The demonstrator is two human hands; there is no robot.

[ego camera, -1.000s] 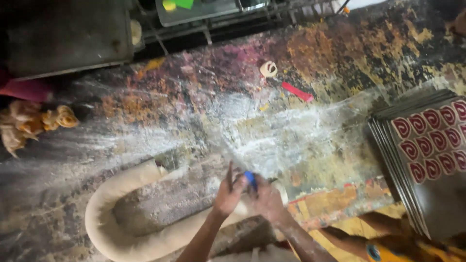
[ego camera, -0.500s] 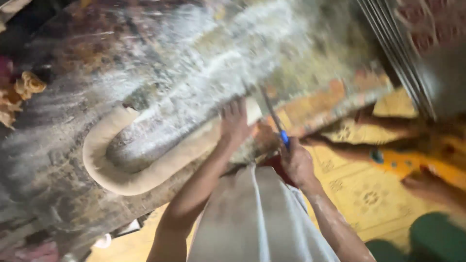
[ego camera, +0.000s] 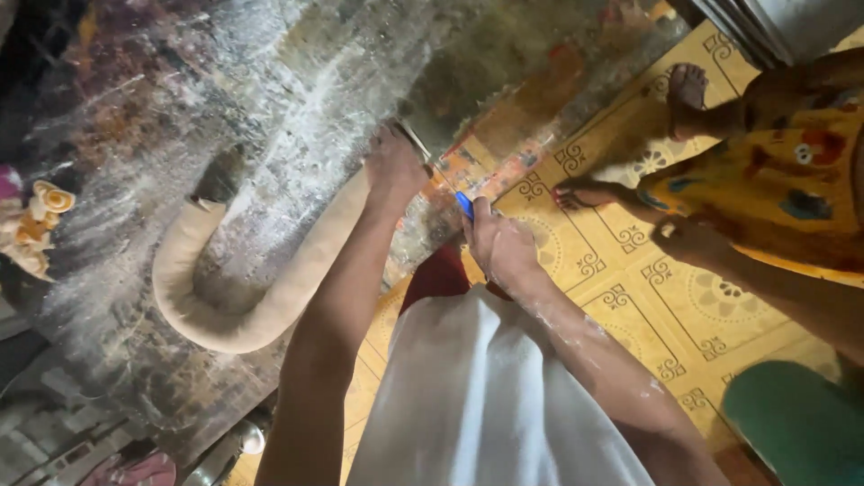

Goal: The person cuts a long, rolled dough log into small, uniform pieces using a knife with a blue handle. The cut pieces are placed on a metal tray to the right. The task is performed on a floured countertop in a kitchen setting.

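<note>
Nearest the camera, a white apron (ego camera: pixel 486 396) covers the person's front, with both forearms reaching out over it. The right hand (ego camera: pixel 499 247) is closed around a blue-handled knife (ego camera: pixel 447 184) just off the table's edge, above the yellow patterned floor tiles (ego camera: pixel 621 297); the thin blade runs up toward the left hand, though it is too blurred to tell exactly where its tip ends. The left hand (ego camera: pixel 393 166) lies palm down with fingers together, pressed on one end of a long dough roll (ego camera: pixel 261 297) right at the near edge of the table. The hands are close but not touching. The dough roll bends in a U across the floured, stained worktable (ego camera: pixel 297 90), its other end (ego camera: pixel 193 211) pointing back toward the middle. At the table's far left edge sit small twisted dough pieces (ego camera: pixel 36 225). To the right, another person's bare feet (ego camera: pixel 630 144) stand on the tiles.
</note>
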